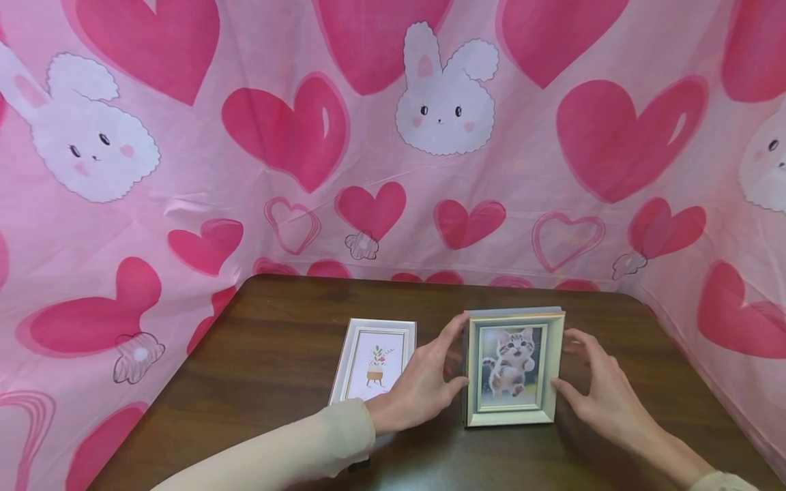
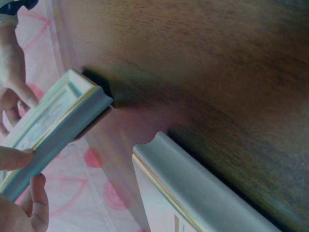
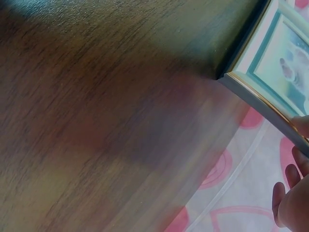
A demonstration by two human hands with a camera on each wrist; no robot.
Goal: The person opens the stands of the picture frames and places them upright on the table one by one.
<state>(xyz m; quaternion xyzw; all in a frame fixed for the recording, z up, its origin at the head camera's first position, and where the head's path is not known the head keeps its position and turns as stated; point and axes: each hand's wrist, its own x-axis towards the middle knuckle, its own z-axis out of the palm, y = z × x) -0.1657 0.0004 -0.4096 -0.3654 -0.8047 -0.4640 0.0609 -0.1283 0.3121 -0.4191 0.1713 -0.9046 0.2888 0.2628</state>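
Note:
A pale cream picture frame (image 1: 512, 365) with a kitten photo stands nearly upright on the table, its picture towards me. My left hand (image 1: 424, 382) grips its left edge, thumb at the front and fingers behind. On the opposite edge my right hand (image 1: 604, 392) holds it the same way, with the thumb on the front rim. The left wrist view shows the frame's grey side (image 2: 63, 140) between left thumb and fingers. Left of it a second picture frame (image 1: 376, 361), white with a potted plant print, lies face up, partly hidden by my left hand and forearm.
Both frames are on a dark brown wooden table (image 1: 288, 307). Pink cloth (image 1: 381, 157) printed with hearts and rabbits hangs behind it and along both sides. A small dark thing (image 1: 359, 465) shows under the left sleeve, too little to identify.

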